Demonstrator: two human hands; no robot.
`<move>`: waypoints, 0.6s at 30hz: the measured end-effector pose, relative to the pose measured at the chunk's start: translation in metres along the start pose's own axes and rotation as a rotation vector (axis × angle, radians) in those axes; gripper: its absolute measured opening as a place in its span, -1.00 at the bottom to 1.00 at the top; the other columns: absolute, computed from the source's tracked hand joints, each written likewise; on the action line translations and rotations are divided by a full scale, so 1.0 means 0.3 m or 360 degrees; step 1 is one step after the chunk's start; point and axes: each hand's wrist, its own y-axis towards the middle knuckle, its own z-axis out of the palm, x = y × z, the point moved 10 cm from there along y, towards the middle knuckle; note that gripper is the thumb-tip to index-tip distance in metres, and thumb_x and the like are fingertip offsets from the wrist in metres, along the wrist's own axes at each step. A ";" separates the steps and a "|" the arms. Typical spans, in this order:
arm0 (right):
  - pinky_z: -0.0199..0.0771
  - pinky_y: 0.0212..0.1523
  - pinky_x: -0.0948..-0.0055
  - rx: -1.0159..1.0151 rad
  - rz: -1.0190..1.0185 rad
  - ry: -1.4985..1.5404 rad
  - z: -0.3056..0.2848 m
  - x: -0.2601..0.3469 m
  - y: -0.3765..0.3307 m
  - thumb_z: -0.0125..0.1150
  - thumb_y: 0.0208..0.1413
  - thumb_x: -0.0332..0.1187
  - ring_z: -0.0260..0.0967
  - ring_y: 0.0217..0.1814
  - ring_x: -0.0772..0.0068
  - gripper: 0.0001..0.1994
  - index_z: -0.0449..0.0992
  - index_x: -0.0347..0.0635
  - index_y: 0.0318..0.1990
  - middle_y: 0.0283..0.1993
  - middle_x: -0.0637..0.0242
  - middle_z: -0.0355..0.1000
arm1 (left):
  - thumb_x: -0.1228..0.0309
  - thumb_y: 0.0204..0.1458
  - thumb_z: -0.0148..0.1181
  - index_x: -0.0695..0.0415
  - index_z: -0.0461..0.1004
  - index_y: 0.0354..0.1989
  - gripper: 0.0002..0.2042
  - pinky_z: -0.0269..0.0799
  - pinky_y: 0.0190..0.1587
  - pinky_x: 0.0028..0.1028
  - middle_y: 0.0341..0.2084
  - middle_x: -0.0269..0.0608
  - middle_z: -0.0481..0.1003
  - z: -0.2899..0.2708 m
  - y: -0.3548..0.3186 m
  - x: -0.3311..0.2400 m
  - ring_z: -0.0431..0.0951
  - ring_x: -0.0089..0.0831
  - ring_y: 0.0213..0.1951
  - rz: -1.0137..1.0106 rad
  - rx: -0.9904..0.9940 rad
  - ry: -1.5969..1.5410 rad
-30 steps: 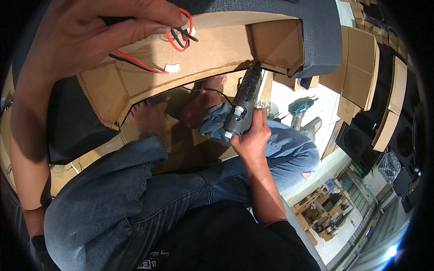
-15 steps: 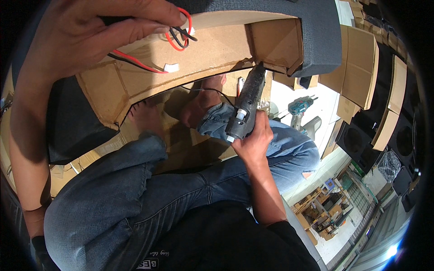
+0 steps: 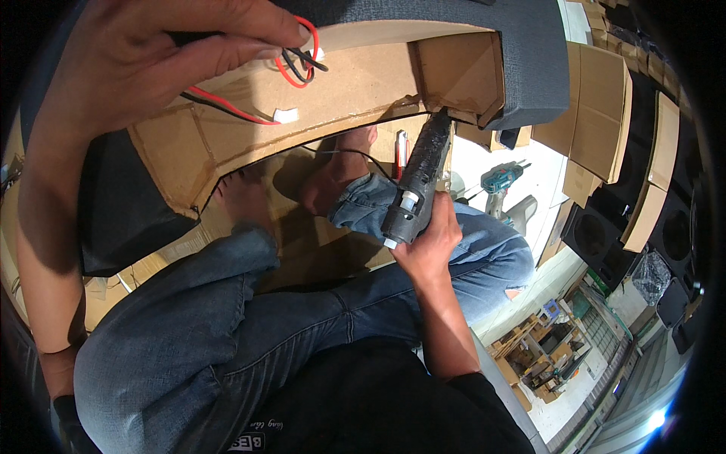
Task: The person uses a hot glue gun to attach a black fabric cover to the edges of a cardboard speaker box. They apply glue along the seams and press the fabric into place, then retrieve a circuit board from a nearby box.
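A pinch of my left hand (image 3: 162, 64) holds a loop of red and black wires (image 3: 233, 109) above an open cabinet (image 3: 355, 72). The cabinet has dark textured covering outside and bare brown board inside, with shiny glue-like traces along its seams. White tape (image 3: 286, 116) holds the wires to the board. My right hand (image 3: 431, 240) is wrapped around a black glue gun (image 3: 423, 163), a white stick poking from its back end. Its nozzle is by the cabinet's near edge, close to the right inner corner; whether it touches is unclear.
Between my bare feet and the gun lies a red-and-white cutter-like tool (image 3: 400, 153). A teal power drill (image 3: 501, 178) rests on the white floor to the right. Beyond it are cardboard boxes (image 3: 586, 110) and black speaker cabinets (image 3: 594, 233). A black cord (image 3: 359, 153) runs past my foot.
My right hand and the glue gun have shifted slightly right along the cabinet's edge, uncovering more of the red-and-white tool. My left hand stays nearly in place with the wires.
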 end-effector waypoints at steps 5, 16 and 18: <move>0.58 -0.27 0.05 0.0002 0.0031 -0.0014 -0.007 -0.005 -0.009 0.48 -0.41 -0.39 0.51 -0.20 -0.19 -0.29 0.37 -0.41 0.04 -0.15 -0.03 0.43 | 0.45 0.02 0.42 0.00 0.72 -0.11 -0.77 0.47 0.10 -0.22 0.28 -0.06 0.40 0.010 -0.011 0.006 0.41 -0.18 0.30 0.0013 0.0041 0.0040; 0.57 -0.25 0.04 -0.0112 -0.0075 -0.0109 -0.049 0.031 -0.018 0.55 -0.34 -0.27 0.51 -0.18 -0.19 -0.29 0.39 -0.41 0.03 -0.15 -0.01 0.44 | 0.46 -0.01 0.43 -0.03 0.73 -0.08 -0.72 0.35 0.25 -0.13 0.33 0.02 0.38 0.000 -0.023 0.012 0.29 -0.08 0.41 0.0031 -0.0022 0.0102; 0.55 -0.21 0.12 -0.0133 -0.0010 0.0012 -0.059 0.033 -0.012 0.42 -0.19 -0.36 0.51 -0.24 -0.19 -0.43 0.42 -0.39 0.03 -0.21 -0.05 0.47 | 0.46 -0.01 0.43 -0.03 0.73 -0.08 -0.72 0.35 0.25 -0.13 0.30 -0.03 0.42 -0.004 -0.019 0.013 0.29 -0.09 0.41 0.0003 -0.0052 0.0079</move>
